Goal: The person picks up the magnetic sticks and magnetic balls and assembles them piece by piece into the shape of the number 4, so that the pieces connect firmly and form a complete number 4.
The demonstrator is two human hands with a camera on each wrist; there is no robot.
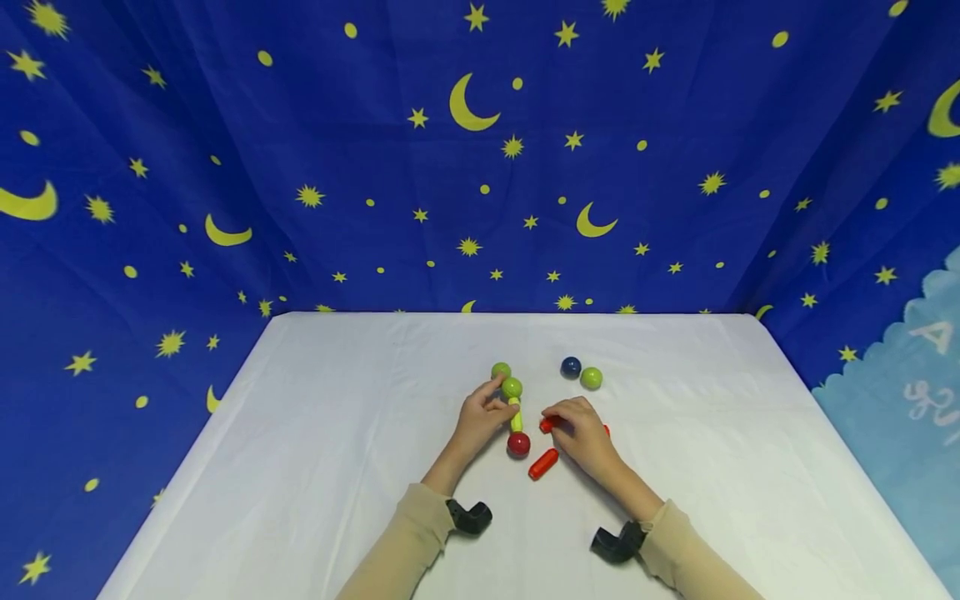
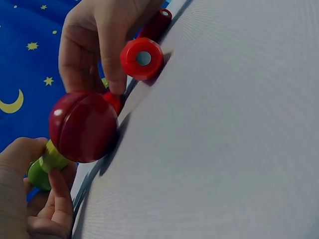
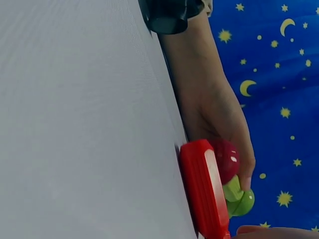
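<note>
My left hand (image 1: 477, 421) pinches a yellow-green rod (image 1: 516, 417) between thumb and fingers. A green ball (image 1: 512, 387) sits at the rod's far end and a glossy red ball (image 1: 518, 443) at its near end. Beside the left fingertips lies a second green ball (image 1: 501, 371). To the right, my right hand (image 1: 585, 433) holds a short red rod (image 1: 547, 424) by its fingertips, partly covering it. Another red rod (image 1: 543, 463) lies between the hands; the left wrist view shows a silvery disc on its end (image 2: 143, 58).
A dark blue ball (image 1: 571, 367) and a green ball (image 1: 591, 378) lie beyond the right hand. One more red piece (image 1: 607, 430) peeks out behind that hand. A white cloth (image 1: 337, 417) covers the table, with a blue star-patterned curtain (image 1: 375, 167) around it.
</note>
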